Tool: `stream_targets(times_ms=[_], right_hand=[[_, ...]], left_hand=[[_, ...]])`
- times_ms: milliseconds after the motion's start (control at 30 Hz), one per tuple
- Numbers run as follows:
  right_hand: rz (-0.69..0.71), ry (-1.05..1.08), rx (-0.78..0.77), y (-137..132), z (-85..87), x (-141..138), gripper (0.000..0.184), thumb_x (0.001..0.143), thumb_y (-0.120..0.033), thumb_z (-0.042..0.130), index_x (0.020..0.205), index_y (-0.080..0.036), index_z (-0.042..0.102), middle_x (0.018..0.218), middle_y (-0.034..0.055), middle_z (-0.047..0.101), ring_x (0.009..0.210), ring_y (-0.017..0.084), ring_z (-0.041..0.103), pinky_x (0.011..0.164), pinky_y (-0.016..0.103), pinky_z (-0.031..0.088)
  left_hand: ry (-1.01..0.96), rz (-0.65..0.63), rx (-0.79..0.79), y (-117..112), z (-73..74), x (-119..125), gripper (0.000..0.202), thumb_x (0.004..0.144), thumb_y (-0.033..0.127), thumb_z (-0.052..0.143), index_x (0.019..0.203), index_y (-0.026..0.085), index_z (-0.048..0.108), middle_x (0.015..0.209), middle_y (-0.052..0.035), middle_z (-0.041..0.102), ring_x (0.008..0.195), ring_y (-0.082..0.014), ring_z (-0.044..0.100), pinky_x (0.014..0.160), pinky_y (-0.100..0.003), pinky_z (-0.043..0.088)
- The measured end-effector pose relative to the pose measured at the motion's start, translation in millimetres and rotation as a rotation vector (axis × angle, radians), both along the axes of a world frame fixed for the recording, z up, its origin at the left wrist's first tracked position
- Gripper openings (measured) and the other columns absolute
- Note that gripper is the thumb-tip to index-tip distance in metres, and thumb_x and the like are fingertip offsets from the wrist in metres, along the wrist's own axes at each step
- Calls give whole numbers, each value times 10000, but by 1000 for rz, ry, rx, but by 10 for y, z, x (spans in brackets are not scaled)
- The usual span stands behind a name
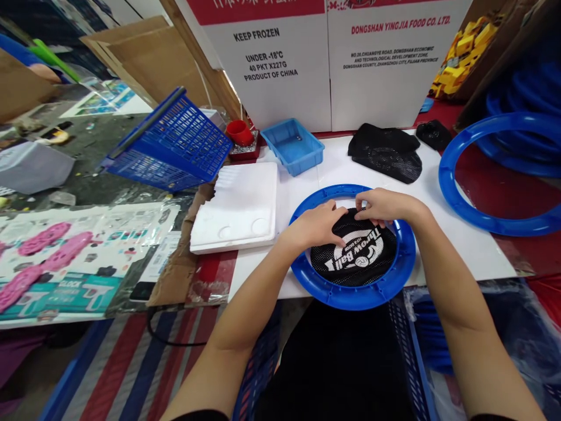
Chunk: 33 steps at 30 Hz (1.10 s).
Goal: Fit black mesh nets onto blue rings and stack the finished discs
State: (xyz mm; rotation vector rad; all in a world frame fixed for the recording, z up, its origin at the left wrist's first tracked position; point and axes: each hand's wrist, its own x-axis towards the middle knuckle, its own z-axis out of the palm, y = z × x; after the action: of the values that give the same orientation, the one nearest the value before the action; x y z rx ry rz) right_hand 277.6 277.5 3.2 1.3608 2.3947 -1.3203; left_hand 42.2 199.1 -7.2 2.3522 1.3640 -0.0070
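While hands (pixel 318 225) (pixel 385 206) grip mesh (pixel 356 257), ring (pixel 350 296) lies flat.

White tabletop (pixel 342 169) backed by printed cartons (pixel 328 64); grey floor (pixel 87 152) left; striped mat (pixel 131 362) below.

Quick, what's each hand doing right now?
Left hand: pressed on the net, grip cannot be told.
Right hand: pinching the net's edge by the ring.

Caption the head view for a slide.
Left hand and right hand hold a black printed net inside a blue ring on a white tabletop.
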Motion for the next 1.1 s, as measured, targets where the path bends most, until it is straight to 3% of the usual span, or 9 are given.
stream_targets(times_ms=[133,233,300,467,567,667,800,967,1100], right_hand=[[83,-32,120,-6,-70,-70,32,929,-263,704,949,-249,684,656,16,706,572,204,645,585,334,471],[109,55,417,-14,-94,-135,123,957,-206,608,971,-238,726,883,65,774,776,233,675,731,345,472],[109,144,561,-19,-73,-158,202,987,-210,550,1022,-226,749,996,88,784,895,256,682,827,360,485],[56,335,692,-17,57,-74,281,1037,-267,507,1117,-206,770,1156,110,775,1044,277,689,960,384,494],[14,313,730,0,112,21,274,1042,-281,512,1100,-202,768,1134,117,775,1035,287,691,946,389,487],[-6,273,695,18,131,88,222,1017,-291,567,1062,-219,772,1071,108,784,1003,298,692,918,388,479],[-44,192,668,28,129,123,202,996,-336,618,1066,-230,775,1007,107,790,962,304,682,852,376,468],[39,121,672,78,57,147,188,1016,-341,601,995,-235,755,956,76,749,884,249,658,820,345,446],[138,39,646,162,-68,174,141,958,-358,699,965,-222,738,1021,85,690,933,253,643,829,348,468]], left_hand=[[-104,-74,136,58,-46,70,540,952,409,717,1426,177,602,1382,-170,584,1242,-339,591,1024,-461,522],[-197,-203,234,79,-51,138,192,994,247,613,1154,187,700,1279,-133,638,1201,-295,604,1047,-437,491],[-235,-290,183,67,-48,165,103,987,248,639,1041,197,709,1210,-106,675,1173,-279,623,1060,-427,481],[-118,-280,136,-37,-84,199,545,922,516,799,1372,238,664,1498,-143,565,1377,-364,545,1165,-497,429],[-37,-109,202,-118,-108,259,782,853,725,786,1436,226,636,1420,-175,576,1322,-412,563,1118,-523,462],[-43,69,126,-177,-107,325,926,830,885,667,1463,211,611,1369,-197,587,1207,-422,630,1005,-512,529],[-82,193,-10,-189,-63,336,833,973,860,446,1458,204,615,1327,-209,650,1129,-406,694,943,-500,547],[31,266,37,-164,45,292,619,1056,688,480,1283,149,684,1114,-195,752,1061,-389,727,901,-470,555],[30,10,200,-108,38,258,451,1070,559,559,1300,199,704,1327,-160,713,1254,-352,670,1050,-465,523]])
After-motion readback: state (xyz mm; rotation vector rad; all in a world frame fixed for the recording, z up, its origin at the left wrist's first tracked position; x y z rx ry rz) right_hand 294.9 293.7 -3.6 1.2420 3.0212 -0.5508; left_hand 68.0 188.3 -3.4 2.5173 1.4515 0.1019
